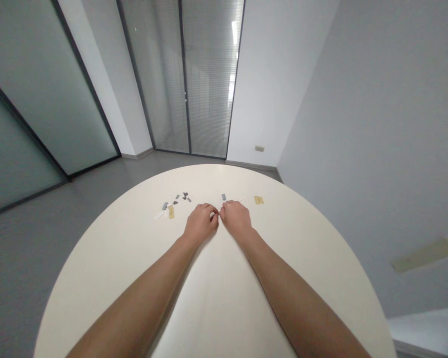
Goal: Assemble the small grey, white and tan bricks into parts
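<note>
My left hand (202, 220) is closed over the table, thumb and fingers pinched at its right side. My right hand (236, 217) is closed too, its fingertips almost meeting the left ones. Whatever sits between the fingertips is too small and hidden to name. Just beyond my right hand lies a small grey-blue flat piece (224, 197). Left of my left hand are a yellow paper slip (171, 212), a grey piece (165, 206) and several small dark pieces (185, 194). Two overlapping yellow slips (259, 200) lie to the right of my right hand.
The round white table (224, 308) has its curved far edge close beyond the small pieces. Some whitish scraps (160, 216) lie at the left of the pieces. Glass panels (209, 79) and a grey wall (388, 124) stand around the table.
</note>
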Tool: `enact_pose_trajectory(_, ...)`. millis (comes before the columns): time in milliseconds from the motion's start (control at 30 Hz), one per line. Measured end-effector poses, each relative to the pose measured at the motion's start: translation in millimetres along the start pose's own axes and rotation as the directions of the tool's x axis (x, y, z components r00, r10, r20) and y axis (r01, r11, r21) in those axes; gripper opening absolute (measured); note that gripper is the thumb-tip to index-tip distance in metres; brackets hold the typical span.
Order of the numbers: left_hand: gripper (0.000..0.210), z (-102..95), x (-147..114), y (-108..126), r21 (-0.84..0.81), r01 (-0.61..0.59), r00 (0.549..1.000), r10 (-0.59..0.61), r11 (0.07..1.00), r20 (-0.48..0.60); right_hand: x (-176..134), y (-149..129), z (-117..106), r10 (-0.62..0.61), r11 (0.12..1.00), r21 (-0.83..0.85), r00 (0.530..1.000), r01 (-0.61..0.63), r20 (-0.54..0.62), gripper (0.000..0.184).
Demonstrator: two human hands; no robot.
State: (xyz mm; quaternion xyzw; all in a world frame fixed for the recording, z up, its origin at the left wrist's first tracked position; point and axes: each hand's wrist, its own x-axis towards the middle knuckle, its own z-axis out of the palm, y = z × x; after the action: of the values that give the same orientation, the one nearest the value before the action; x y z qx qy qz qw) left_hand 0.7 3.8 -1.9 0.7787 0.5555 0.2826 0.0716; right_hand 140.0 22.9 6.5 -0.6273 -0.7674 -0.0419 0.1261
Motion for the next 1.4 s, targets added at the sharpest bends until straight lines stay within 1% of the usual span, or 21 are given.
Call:
enact_pose_trajectory(100,0.022,0.7,0,-2,-0.006,-0.002,1.0,0.002,1.0,-0.003,-8,5,2,-0.062,0.997,0.036,0.998,0.062,-0.01,0.032)
enact_pose_trajectory(200,0.023,1.2,0,-4,-0.012,0.001,1.0,-0.001,1.0,-0.008,-19,15,4,-0.15,0.985,0.082,0.988,0.152,-0.032,0.043)
enact_pose_trajectory(333,0.022,2.3,0,-5,-0.013,-0.009,1.0,0.009,1.0,-0.016,-33,29,2,-0.254,0.961,0.125,0.966,0.246,0.045,0.054)
enact_pose_trajectory(400,0.021,2.8,0,-6,-0.012,-0.012,1.0,0.011,1.0,-0.022,-39,34,-1,-0.279,0.953,0.145,0.957,0.266,0.081,0.061)
enact_pose_trajectory(500,0.02,3.2,0,-5,0.002,-0.008,1.0,0.009,1.0,-0.03,-47,39,-5,-0.283,0.948,0.178,0.954,0.263,0.101,0.065)
enact_pose_trajectory(633,0.021,2.1,-2,-3,0.081,0.029,0.998,-0.025,0.996,-0.057,-51,41,-6,-0.265,0.947,0.202,0.962,0.248,0.065,0.061)
enact_pose_trajectory(767,0.025,-2.3,-2,-3,0.208,0.141,0.985,-0.116,0.968,-0.129,-51,43,-5,-0.29,0.939,0.212,0.955,0.272,0.057,0.061)
enact_pose_trajectory(833,0.032,-4.9,-3,-4,0.248,0.212,0.967,-0.166,0.945,-0.195,-50,45,-5,-0.302,0.935,0.214,0.951,0.282,0.062,0.062)
enact_pose_trajectory(933,0.044,-6.3,-5,-4,0.279,0.288,0.945,-0.224,0.916,-0.237,-49,47,-4,-0.302,0.935,0.217,0.95,0.28,0.075,0.063)
enact_pose_trajectory(1100,0.053,-2.6,-8,-1,0.312,0.367,0.924,-0.304,0.877,-0.232,-50,48,-4,-0.304,0.929,0.241,0.95,0.28,0.066,0.063)
enact_pose_trajectory(1267,0.054,-0.9,-8,-1,0.32,0.387,0.919,-0.333,0.865,-0.212,-50,48,-3,-0.302,0.926,0.256,0.952,0.278,0.056,0.062)
enact_pose_trajectory(1400,0.054,-0.1,-9,-2,0.33,0.37,0.926,-0.317,0.869,-0.204,-50,49,-2,-0.307,0.92,0.27,0.951,0.284,0.045,0.062)
